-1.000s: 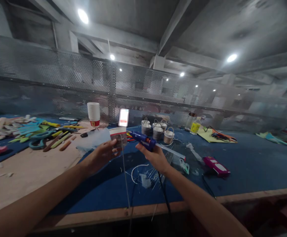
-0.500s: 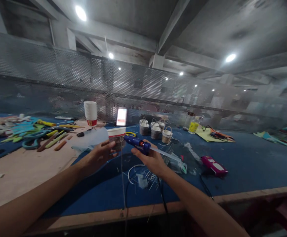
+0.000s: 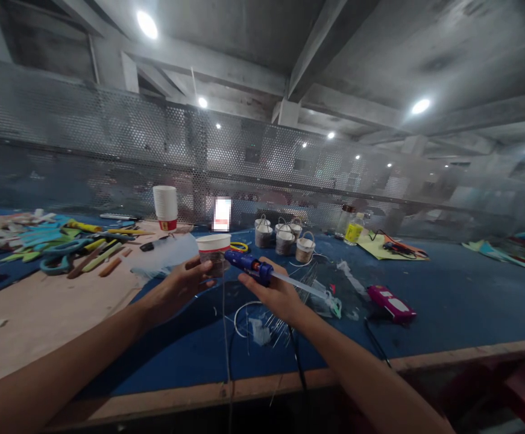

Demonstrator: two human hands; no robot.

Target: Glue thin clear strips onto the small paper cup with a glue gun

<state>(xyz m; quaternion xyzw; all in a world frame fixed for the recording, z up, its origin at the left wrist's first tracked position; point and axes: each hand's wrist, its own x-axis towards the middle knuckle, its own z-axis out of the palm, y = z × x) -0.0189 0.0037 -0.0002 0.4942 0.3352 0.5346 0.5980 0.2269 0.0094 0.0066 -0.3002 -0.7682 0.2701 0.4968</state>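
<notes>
My left hand [image 3: 181, 285] is closed round a small paper cup [image 3: 213, 253] with a white rim and a dark wrapped body, held up above the blue table [image 3: 447, 301]. A thin string hangs down from the cup. My right hand [image 3: 275, 292] grips a blue glue gun [image 3: 249, 266], its nozzle pointing left at the cup's side. A clear glue stick [image 3: 301, 283] sticks out of the gun's back, and its black cord [image 3: 299, 361] drops over the table edge.
Three small wrapped cup baskets [image 3: 284, 238] with handles stand behind my hands. A stack of paper cups [image 3: 165, 207] stands at the back left, near scissors and coloured sticks [image 3: 63, 244] on a wooden board. A pink tool [image 3: 391, 302] lies right; bottles [image 3: 352, 228] and a mesh screen lie beyond.
The cup and glue gun have shifted slightly left and down in view over the last second. The nozzle stays at the cup's side; both grips are unchanged.
</notes>
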